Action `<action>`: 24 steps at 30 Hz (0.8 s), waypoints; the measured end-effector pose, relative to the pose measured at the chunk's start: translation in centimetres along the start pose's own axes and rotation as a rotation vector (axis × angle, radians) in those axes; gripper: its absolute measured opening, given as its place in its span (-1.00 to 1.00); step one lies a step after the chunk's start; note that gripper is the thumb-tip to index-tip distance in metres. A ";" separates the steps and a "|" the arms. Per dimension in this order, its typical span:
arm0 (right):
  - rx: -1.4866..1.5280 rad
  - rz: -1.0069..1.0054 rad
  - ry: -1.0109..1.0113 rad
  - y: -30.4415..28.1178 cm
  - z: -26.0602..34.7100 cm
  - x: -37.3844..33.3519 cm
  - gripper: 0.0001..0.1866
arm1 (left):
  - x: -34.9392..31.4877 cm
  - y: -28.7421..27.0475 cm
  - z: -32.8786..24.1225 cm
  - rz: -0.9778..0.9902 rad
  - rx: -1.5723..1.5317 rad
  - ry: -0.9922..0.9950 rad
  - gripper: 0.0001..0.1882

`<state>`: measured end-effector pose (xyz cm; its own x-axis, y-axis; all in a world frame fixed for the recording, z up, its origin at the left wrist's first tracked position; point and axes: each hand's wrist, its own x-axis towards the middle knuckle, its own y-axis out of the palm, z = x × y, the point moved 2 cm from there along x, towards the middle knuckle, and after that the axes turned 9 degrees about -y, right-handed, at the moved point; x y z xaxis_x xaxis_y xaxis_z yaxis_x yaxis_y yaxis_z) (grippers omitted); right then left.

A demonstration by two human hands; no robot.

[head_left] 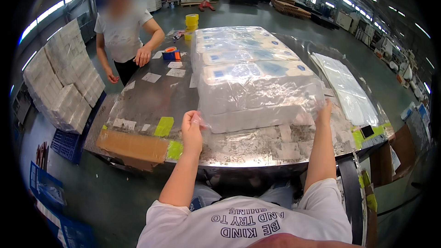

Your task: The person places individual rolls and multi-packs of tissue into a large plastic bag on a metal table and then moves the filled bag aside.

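Observation:
A large clear plastic bag (257, 110) lies on the metal table, drawn over several white packs (248, 71) with blue marks, set in rows. My left hand (192, 126) is closed on the bag's near left corner, pinching a bunched fold of film. At the near right corner my right hand (324, 110) grips the bag too, its fingers partly hidden by the film. Both forearms reach up from the lower edge, one on either side of the bundle.
A stack of flat clear bags (344, 87) lies at the table's right. On the left are an orange-and-blue tape dispenser (172, 54), yellow tape rolls (191, 20) and paper scraps. A co-worker (121, 32) stands at the far left, near a pallet of wrapped packs (64, 73).

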<state>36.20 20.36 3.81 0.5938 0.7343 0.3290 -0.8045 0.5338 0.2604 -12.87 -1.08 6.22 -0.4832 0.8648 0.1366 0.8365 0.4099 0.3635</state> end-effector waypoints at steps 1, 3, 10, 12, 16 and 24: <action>0.101 0.258 0.171 -0.2 -2.0 0.3 -0.53 | -0.1 -0.4 -0.3 0.026 -0.166 -0.115 -0.86; -0.348 0.429 -0.246 -1.0 -6.9 -1.6 -0.75 | -0.3 -0.2 -1.2 0.072 -0.225 -0.174 -0.85; -0.344 0.833 0.181 6.5 3.8 -20.9 -0.87 | -3.5 -8.5 -3.5 -0.133 -0.084 -0.128 -0.80; -0.733 1.140 -0.275 5.4 3.3 -22.3 -0.83 | -5.1 -12.2 -4.0 -0.106 -0.126 -0.120 -0.75; -0.717 1.565 -0.492 7.2 11.3 -29.7 -0.85 | -11.1 -17.5 -6.6 -0.151 -0.177 0.000 -0.69; -0.508 2.209 -0.528 14.7 15.4 -39.6 -0.83 | -13.5 -21.9 -7.3 -0.512 -0.241 0.305 -0.85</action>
<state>1.11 -7.28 8.57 -0.9852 0.0451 -0.1654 0.1142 -0.5467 -0.8295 -26.54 -23.79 3.18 -0.8876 0.4406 0.1339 0.4158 0.6418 0.6444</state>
